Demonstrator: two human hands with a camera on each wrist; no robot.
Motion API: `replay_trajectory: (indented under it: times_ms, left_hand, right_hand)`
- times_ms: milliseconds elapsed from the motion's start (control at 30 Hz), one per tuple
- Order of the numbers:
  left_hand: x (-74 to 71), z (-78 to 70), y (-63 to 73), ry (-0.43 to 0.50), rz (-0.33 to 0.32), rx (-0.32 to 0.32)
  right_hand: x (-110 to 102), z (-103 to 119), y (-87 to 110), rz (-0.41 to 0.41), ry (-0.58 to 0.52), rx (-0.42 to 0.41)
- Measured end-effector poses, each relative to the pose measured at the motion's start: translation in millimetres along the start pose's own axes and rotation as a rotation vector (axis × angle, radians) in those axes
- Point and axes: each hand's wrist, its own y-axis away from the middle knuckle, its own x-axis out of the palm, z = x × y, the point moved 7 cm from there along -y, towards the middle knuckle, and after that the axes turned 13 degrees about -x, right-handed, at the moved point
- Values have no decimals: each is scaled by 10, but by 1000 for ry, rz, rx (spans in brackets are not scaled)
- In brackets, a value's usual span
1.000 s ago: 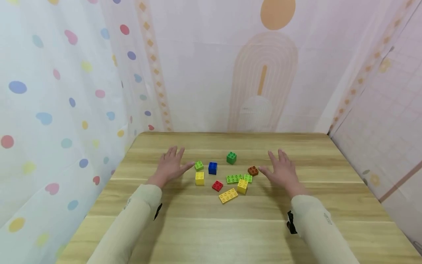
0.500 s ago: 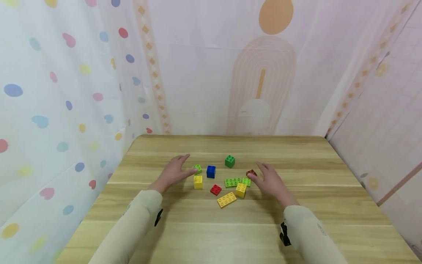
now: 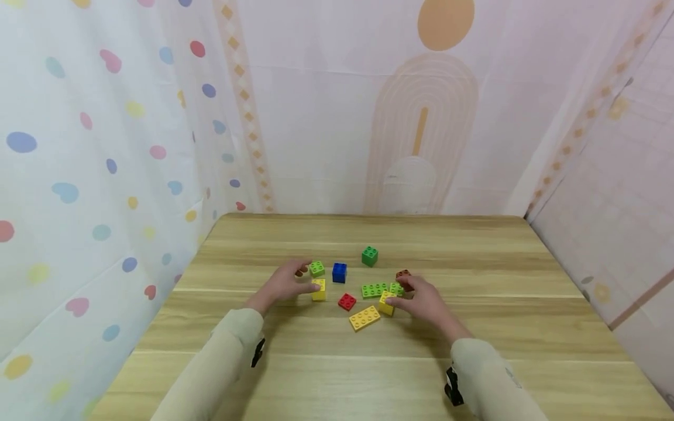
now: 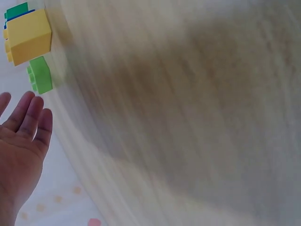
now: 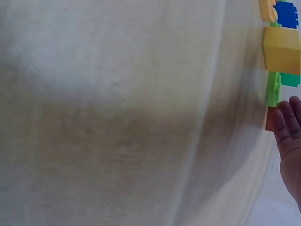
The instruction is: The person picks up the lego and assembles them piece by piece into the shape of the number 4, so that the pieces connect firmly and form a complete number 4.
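Observation:
My left hand (image 3: 285,283) hovers beside a tall yellow brick (image 3: 318,290), its thumb over or against the brick's left side. Its other fingers bend near a small light green brick (image 3: 317,268); in the left wrist view they stay apart from that green brick (image 4: 41,75). My right hand (image 3: 423,300) has its thumb at a second tall yellow brick (image 3: 385,305). The fingers of this hand reach over a small light green brick (image 3: 395,287) and partly hide a brown brick (image 3: 403,273). Neither hand visibly grips anything; contact at the thumbs is unclear.
Between the hands lie a blue brick (image 3: 339,272), a red brick (image 3: 347,302), a long light green brick (image 3: 374,290) and a flat long yellow brick (image 3: 364,318). A dark green brick (image 3: 370,255) stands farther back. Patterned curtains (image 3: 326,117) enclose the wooden table (image 3: 326,380).
Both hands have moved inward and lower, toward the two tall yellow bricks, and their spread fingers have drawn in. The bricks lie as before on the table.

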Motion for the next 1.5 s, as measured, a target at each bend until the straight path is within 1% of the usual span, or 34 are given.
replay_trajectory:
  times_ms: [67,133,200,333,433,600,733,867,967,1167,1300,1367,1500]
  left_hand:
    - [17,37,-2,19,10,-30]
    - [40,66,-3,34,26,-46]
    - [65,84,-5,45,44,-52]
    - [104,98,-18,43,65,-35]
    - [111,100,-28,45,61,-18]
    - [132,94,-29,74,60,-15]
    - [159,93,-12,99,63,-21]
    - [182,95,-1,120,61,-11]
    - [184,110,-2,133,48,-12]
    - [135,135,-11,196,4,-47]
    - [98,108,-14,242,-10,-66]
    - [85,62,-17,269,-7,-60]
    - [52,-86,-26,312,1,-16]
  right_hand:
    - [45,-26,4,11,-6,7]
    - [99,-65,7,27,-25,18]
    - [142,-96,16,35,-42,24]
    - [192,-127,31,33,-63,27]
    - [209,-139,31,20,-78,34]
    - [221,-162,3,-3,-80,47]
    - [239,-166,-31,0,-90,58]
    - [253,-166,-66,4,-84,71]
    - [266,-161,-84,5,-83,82]
    - [300,-129,-109,0,-105,92]
    - [328,-115,-123,3,-118,104]
    - [342,-113,-129,7,-125,108]
    - [358,-124,-143,7,-146,120]
